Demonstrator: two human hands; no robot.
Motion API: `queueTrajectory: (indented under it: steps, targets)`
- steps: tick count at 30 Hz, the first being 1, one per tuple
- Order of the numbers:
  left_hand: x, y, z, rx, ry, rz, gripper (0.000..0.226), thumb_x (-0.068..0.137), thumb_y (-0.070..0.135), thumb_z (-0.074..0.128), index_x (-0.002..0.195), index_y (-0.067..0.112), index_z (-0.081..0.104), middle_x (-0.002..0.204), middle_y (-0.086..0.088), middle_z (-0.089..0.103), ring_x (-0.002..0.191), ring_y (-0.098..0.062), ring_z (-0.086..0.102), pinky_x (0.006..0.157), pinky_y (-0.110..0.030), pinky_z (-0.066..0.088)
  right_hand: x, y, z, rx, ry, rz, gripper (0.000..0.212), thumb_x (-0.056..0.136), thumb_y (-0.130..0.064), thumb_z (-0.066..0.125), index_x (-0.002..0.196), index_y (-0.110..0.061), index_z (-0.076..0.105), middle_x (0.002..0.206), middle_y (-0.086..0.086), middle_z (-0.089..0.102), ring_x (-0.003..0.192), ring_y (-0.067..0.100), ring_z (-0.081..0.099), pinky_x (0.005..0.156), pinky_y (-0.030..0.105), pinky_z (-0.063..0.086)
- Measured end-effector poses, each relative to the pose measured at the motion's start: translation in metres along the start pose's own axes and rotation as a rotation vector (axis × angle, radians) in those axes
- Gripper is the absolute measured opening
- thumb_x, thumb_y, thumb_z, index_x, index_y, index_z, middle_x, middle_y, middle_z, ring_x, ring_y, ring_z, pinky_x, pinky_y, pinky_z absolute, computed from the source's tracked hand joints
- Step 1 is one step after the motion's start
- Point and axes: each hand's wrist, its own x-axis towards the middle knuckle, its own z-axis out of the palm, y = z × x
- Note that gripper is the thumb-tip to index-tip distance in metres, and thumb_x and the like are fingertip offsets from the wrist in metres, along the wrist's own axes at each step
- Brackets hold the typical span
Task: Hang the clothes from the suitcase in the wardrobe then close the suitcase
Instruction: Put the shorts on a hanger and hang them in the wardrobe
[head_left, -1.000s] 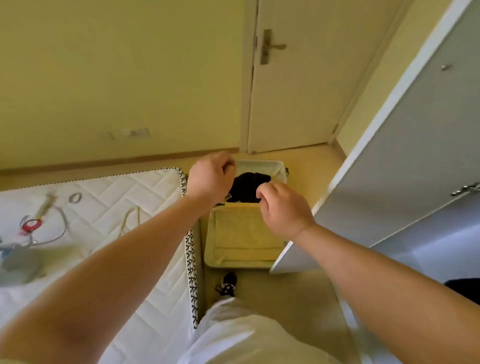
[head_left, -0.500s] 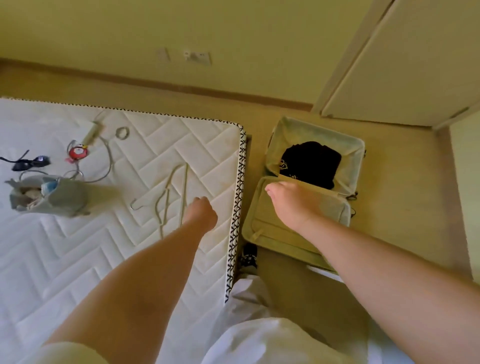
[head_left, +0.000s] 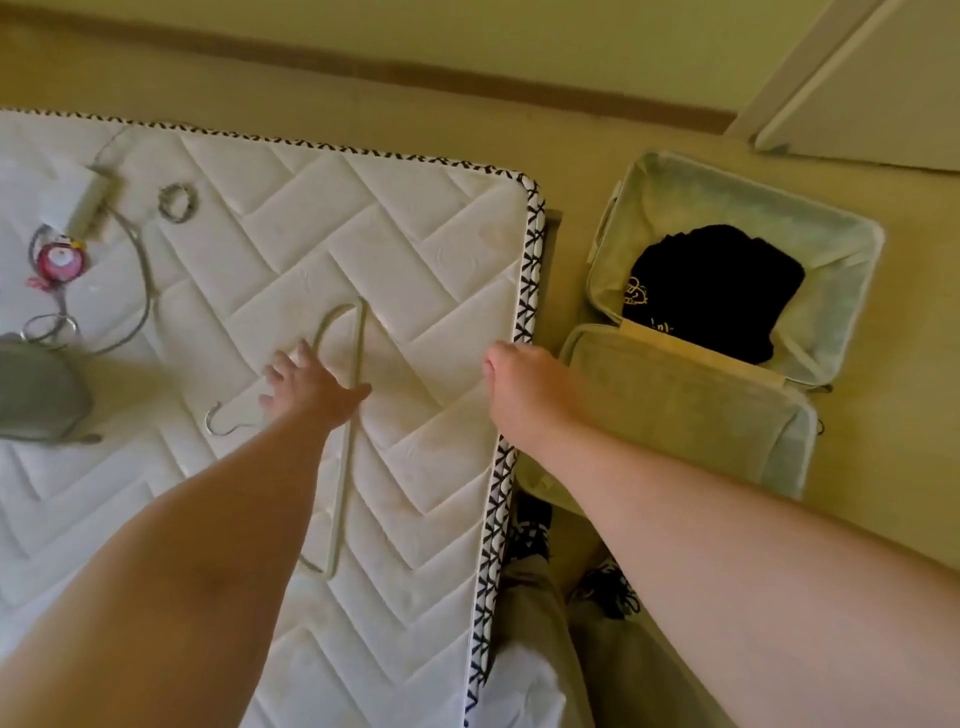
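The left hand (head_left: 306, 387) spreads straight fingers over a pale thin clothes hanger with a metal hook (head_left: 359, 332) lying on the white quilted mattress (head_left: 415, 249); the right hand (head_left: 524, 387) hangs over the mattress edge, fingers tucked under, grip impossible to tell; beside the bed, the open beige soft-lined suitcase (head_left: 852, 270) holds a folded black garment with yellow print (head_left: 722, 280).

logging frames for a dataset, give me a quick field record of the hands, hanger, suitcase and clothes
left hand: fingers spread over the hanger, not closed round it
right hand: loosely curled, empty, above the mattress edge
hanger: pale, lying flat on the mattress
suitcase: open on the floor beside the mattress
black garment: folded in the suitcase's far half
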Motion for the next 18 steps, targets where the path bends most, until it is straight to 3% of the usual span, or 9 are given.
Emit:
queueTrajectory:
  steps: [3,5,7,11,14,18]
  targets:
    - [0.019,0.008,0.027,-0.04,-0.003,-0.064,0.118,0.069,0.071,0.067,0.157,0.024,0.006,0.16,-0.018,0.025,0.145,-0.043,0.027,0.113,-0.065,0.025,0.026,0.024,0.019,0.032,0.025,0.061,0.013,0.093,-0.006,0.05,0.098,-0.016,0.058,0.097,0.002,0.061,0.089,0.026,0.059,0.064,0.037,0.048]
    - [0.015,0.03,0.041,-0.01,0.17,-0.002,0.105,0.071,0.07,0.055,0.155,0.023,0.015,0.15,-0.02,0.04,0.135,-0.044,0.039,0.111,-0.061,0.028,0.036,0.051,0.028,0.04,0.041,0.152,0.012,0.093,-0.007,0.05,0.096,-0.016,0.058,0.097,0.002,0.061,0.088,0.025,0.059,0.066,0.039,0.05]
    - [-0.007,0.064,0.041,0.028,0.319,0.204,0.097,0.073,0.072,0.054,0.154,0.029,0.021,0.14,-0.016,0.047,0.127,-0.04,0.045,0.11,-0.057,0.032,0.039,0.07,0.029,0.052,0.063,0.242,0.009,0.093,-0.008,0.052,0.094,-0.015,0.058,0.095,0.004,0.062,0.087,0.025,0.059,0.068,0.041,0.052]
    - [-0.03,0.192,0.031,0.088,0.434,0.627,0.092,0.078,0.064,0.056,0.157,0.033,0.018,0.139,-0.01,0.045,0.127,-0.034,0.044,0.114,-0.056,0.03,0.055,0.109,0.02,0.069,0.116,0.464,0.012,0.091,-0.006,0.053,0.097,-0.014,0.059,0.096,0.005,0.061,0.088,0.028,0.061,0.069,0.041,0.053]
    - [-0.007,0.286,0.016,0.099,0.402,0.677,0.091,0.079,0.056,0.052,0.158,0.033,0.015,0.146,-0.011,0.041,0.134,-0.034,0.039,0.117,-0.058,0.022,0.076,0.146,0.009,-0.008,0.109,0.557,0.019,0.09,-0.004,0.052,0.105,-0.013,0.06,0.105,0.007,0.06,0.097,0.03,0.06,0.071,0.039,0.049]
    - [0.031,0.331,0.018,0.092,0.526,0.628,0.085,0.086,0.06,0.042,0.16,0.032,0.011,0.153,-0.013,0.034,0.14,-0.036,0.032,0.119,-0.061,0.015,0.106,0.199,0.014,-0.057,0.099,0.661,0.022,0.093,-0.009,0.055,0.114,-0.009,0.062,0.115,0.011,0.058,0.107,0.03,0.055,0.08,0.039,0.05]
